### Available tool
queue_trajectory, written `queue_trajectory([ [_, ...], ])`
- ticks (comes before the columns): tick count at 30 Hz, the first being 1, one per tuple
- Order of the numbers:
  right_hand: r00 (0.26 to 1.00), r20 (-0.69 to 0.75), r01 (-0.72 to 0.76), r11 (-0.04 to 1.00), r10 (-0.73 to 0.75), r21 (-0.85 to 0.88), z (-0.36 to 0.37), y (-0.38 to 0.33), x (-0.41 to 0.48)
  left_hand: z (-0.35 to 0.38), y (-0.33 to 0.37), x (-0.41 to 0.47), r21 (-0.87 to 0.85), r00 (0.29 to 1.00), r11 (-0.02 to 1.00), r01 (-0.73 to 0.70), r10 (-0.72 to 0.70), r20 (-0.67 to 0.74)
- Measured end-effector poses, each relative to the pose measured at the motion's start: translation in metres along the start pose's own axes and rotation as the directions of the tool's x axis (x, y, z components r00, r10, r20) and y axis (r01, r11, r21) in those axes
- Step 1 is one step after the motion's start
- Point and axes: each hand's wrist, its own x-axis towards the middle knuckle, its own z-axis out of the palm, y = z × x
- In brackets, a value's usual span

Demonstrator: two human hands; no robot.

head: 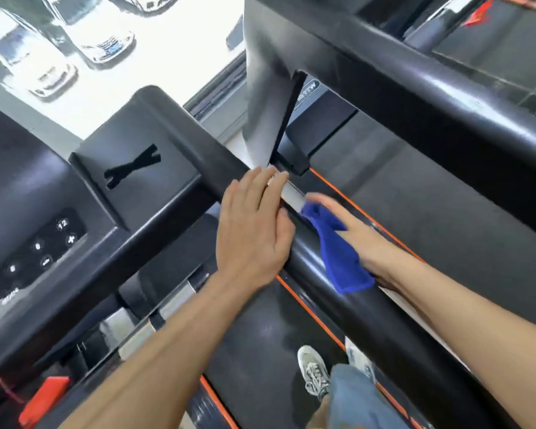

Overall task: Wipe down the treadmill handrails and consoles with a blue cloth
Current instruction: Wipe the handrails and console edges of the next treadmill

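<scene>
Blue cloth: one, crumpled, draped over the top of the black handrail just right of the middle of the view, with its loose end hanging toward 5 o'clock.

Right grip: touching the cloth at its 3 o'clock and lying on the far side of it. It is motion-blurred. The fingers we can see stretch toward 10 o'clock; we cannot tell whether a thumb pinches the cloth.

Left grip: just beside the cloth at its 9 o'clock. It lies palm down on the same handrail, fingers straight and pressed together, holding nothing. The tips reach a silver band on the rail.

Console: black, at 10 o'clock of the left grip, joined to the handrail. We note a keypad with white figures at 9 o'clock; "12" is legible.

Belt: dark, at 6 o'clock below the handrail, edged with orange trim.

Shoe and jeans leg: the person's, at 5 o'clock.

Second handrail: black, at 1 o'clock, well apart.

Parked cars: white, at 11 o'clock.
</scene>
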Motion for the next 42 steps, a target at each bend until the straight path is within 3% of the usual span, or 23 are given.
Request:
queue_trajectory([
  [4,0.997,0.023,-0.07,0.997,0.07,0.023,0.016,-0.014,0.052,-0.002,0.0,-0.001,-0.036,1.0,0.999,0.021,-0.021,0.003],
  [5,0.999,0.038,-0.019,0.997,0.016,0.073,0.022,-0.024,0.065,-0.002,0.0,0.0,-0.03,1.0,0.999,0.014,-0.014,-0.002],
  [8,0.995,0.037,-0.101,0.974,0.095,0.203,0.038,-0.056,0.115,-0.001,0.0,0.001,-0.026,0.999,0.999,0.029,-0.029,0.02],
  [11,0.973,0.228,0.003,0.984,-0.044,0.176,0.044,-0.067,0.147,-0.001,0.0,0.003,-0.036,0.999,0.999,0.023,-0.022,0.029],
  [15,0.961,0.271,-0.023,0.955,-0.061,0.295,0.041,-0.04,0.143,0.002,-0.003,0.004,0.021,1.0,0.999,0.024,-0.024,0.017],
  [19,0.97,0.244,-0.082,0.96,0.014,0.268,0.024,-0.01,0.103,0.001,0.002,0.004,0.006,0.999,0.999,0.047,-0.047,0.028],
  [25,0.959,0.261,0.067,0.986,-0.105,0.152,0.045,-0.067,0.157,0.002,0.0,0.006,-0.005,0.999,0.999,0.042,-0.042,0.015],
  [28,0.961,0.242,0.1,0.983,-0.136,0.155,0.05,-0.054,0.174,0.002,-0.001,0.006,0.029,0.999,0.999,0.033,-0.034,0.035],
  [38,0.994,0.037,-0.105,0.986,0.101,0.127,0.001,0.012,0.011,0.002,0.0,0.003,0.005,1.0,1.0,0.024,-0.024,0.007],
  [42,0.989,0.018,-0.146,0.989,0.147,-0.032,-0.02,0.023,-0.056,0.003,-0.002,0.001,-0.014,1.0,1.0,0.005,-0.005,0.008],
])
